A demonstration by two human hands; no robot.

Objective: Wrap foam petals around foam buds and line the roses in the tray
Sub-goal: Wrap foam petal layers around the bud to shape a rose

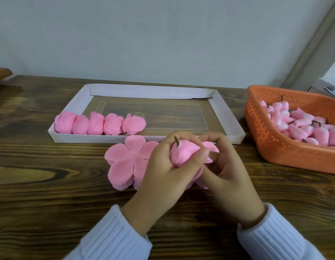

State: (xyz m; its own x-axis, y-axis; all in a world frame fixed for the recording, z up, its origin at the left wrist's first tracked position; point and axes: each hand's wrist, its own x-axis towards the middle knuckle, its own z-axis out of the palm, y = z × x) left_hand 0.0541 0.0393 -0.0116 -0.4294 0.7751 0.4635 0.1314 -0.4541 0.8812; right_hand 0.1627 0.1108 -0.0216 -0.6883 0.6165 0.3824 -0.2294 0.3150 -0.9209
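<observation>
While both hands meet low over a dark, strongly grained wooden table [50, 184], they close together on one pink foam bud [183, 152], smooth, matte and egg-shaped. The left hand [162, 171] wraps its curled fingers round the bud from the left, the thumb lying across its front. The right hand [226, 166] comes in from the right with bent fingers, pinching a soft pink petal [211, 150] against the bud's side. The bud's long axis tilts away from the person, and its short green-brown stem [176, 141] pokes out of the far end, pointing up and slightly left. Both wrists emerge from ribbed pale blue sleeves [114, 235]. Directly beneath and to the left of the grip lies a stack of flat foam petals [123, 162], five-lobed like a blossom. Just beyond the grip sits a shallow white cardboard tray [228, 117] with folded walls; five finished roses [99, 123], plump and rounded, stand side by side in a row along its near left edge. Well to the right of the grip, an orange perforated plastic basket [260, 132] holds a heap of pink buds with stems [301, 126] pointing various ways.
</observation>
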